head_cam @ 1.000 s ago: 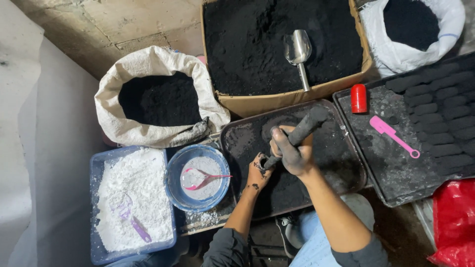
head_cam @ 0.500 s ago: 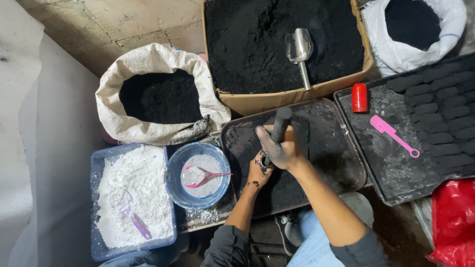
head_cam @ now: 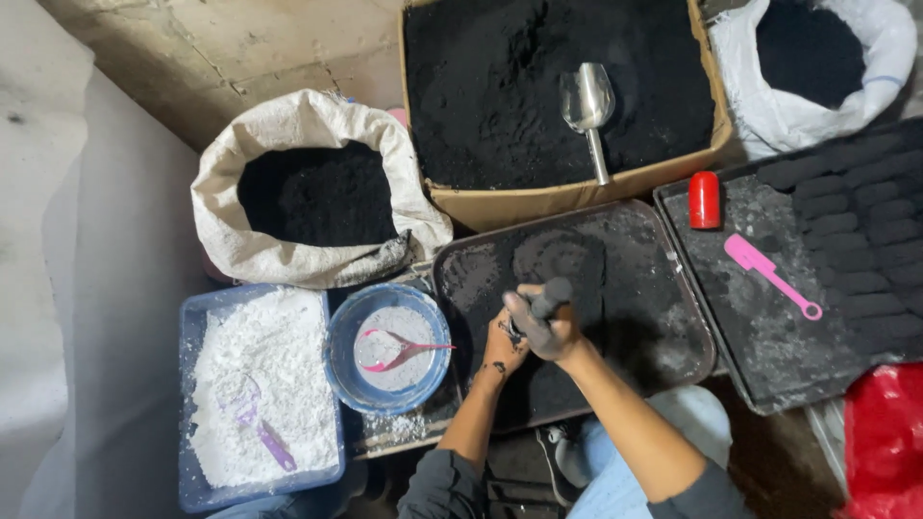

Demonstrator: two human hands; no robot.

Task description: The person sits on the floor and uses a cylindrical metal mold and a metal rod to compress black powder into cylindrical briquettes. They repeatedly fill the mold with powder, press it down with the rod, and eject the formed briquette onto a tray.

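Observation:
My right hand (head_cam: 544,332), blackened with powder, grips a dark cylindrical tool (head_cam: 554,292) that stands nearly upright, end toward the camera, over the black tray (head_cam: 635,279). My left hand (head_cam: 504,348) sits just left of it, fingers curled at the tool's lower end, which is hidden by the hands. The tray's surface is dusted with black powder and shows a faint round mark (head_cam: 558,255).
A cardboard box of black powder (head_cam: 490,86) holds a metal scoop (head_cam: 588,104). White sacks of black powder stand at left (head_cam: 312,192) and top right (head_cam: 817,58). A blue bowl (head_cam: 389,348) with pink spoon, a blue tub of white powder (head_cam: 260,384), a second tray (head_cam: 769,317) with red cylinder (head_cam: 704,199), pink spatula (head_cam: 769,274) and dark moulded pieces.
The tool has swung from lying slanted toward the upper right to standing nearly upright. Both hands stay together on it at the same spot over the tray.

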